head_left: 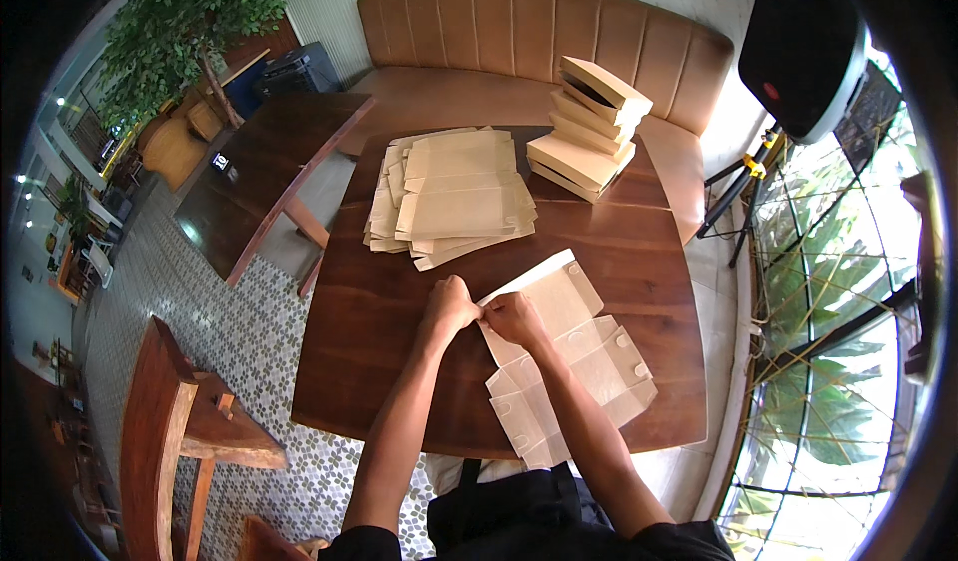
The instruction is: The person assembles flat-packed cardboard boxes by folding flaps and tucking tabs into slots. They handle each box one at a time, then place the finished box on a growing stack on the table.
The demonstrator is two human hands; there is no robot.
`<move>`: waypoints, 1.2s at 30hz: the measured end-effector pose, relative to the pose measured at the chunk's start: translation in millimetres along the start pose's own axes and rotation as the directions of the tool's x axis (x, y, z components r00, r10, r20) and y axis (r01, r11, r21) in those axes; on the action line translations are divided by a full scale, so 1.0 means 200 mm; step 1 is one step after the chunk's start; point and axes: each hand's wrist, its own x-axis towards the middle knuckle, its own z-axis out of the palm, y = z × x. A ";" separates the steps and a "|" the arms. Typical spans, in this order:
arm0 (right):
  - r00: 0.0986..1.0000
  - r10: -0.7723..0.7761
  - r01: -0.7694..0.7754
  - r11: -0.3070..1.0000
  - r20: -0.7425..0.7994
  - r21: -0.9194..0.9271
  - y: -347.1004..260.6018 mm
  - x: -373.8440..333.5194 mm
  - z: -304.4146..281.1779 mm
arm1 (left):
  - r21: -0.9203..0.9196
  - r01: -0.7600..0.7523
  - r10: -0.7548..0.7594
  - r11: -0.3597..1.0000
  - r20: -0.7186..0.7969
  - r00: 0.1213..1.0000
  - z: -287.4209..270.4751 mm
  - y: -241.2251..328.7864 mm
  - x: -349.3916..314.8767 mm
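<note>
Both hands' fingers pinch the far-L edge of a flat cardboard blank (594, 349) on the desk (349, 351); L hand (453, 304) just off its side, R hand (511, 318) nearer, forearm over it. Blank lies R & toward wearer from fingers, long axis approx. near-far, slanted.

Hands: two, a left hand (452, 306) and a right hand (512, 319), both at the grip. Unfolded cardboard sheet (564, 299): one, at the grip and spreading right. Pile of flat sheets (464, 182): one, beyond the grip; overlapping sheets prevent an exact count. Stack of folded boxes (581, 164): one, beyond and right; at least three boxes. Tables: two, a near table (389, 361) beneath the grip, a second table (274, 147) farther left. Bench (469, 90): one, farthest beyond.
</note>
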 end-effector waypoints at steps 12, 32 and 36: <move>0.993 0.070 -0.085 0.983 0.099 0.162 -0.01 0.00 -0.04 | -0.071 -0.012 0.005 0.997 -0.093 0.996 0.04 -0.04 -0.07; 0.770 -0.096 0.012 0.991 -0.630 -0.136 0.19 -0.17 -0.60 | 0.180 -0.120 0.160 0.976 -0.225 0.961 0.08 0.04 -0.12; 0.894 0.067 -0.107 0.992 -0.444 -0.066 0.30 -0.16 -0.66 | 0.200 -0.040 0.086 0.979 -0.226 0.970 0.03 0.16 -0.12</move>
